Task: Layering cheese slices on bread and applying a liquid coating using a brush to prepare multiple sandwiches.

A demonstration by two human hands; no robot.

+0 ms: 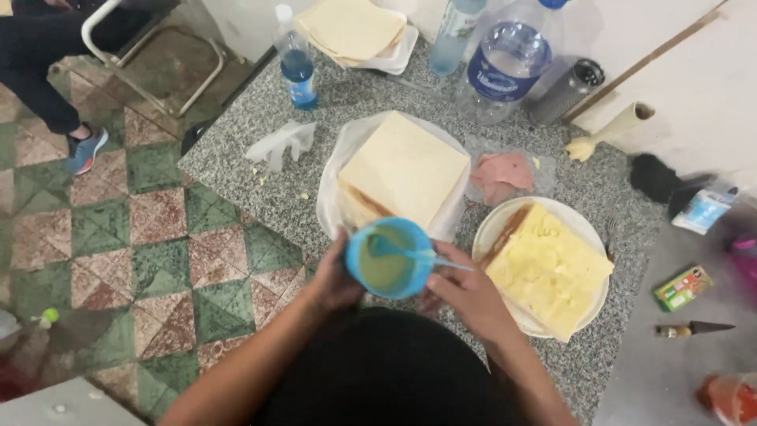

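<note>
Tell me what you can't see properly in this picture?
- Head view: the left hand wraps the blue cup, so the cup's far side and bottom are hidden.
- The right hand covers the spoon handle's end.
- The bread stack hides its plate and any filling below.
- The red thing at the bottom right corner is blurred and cut off.
</note>
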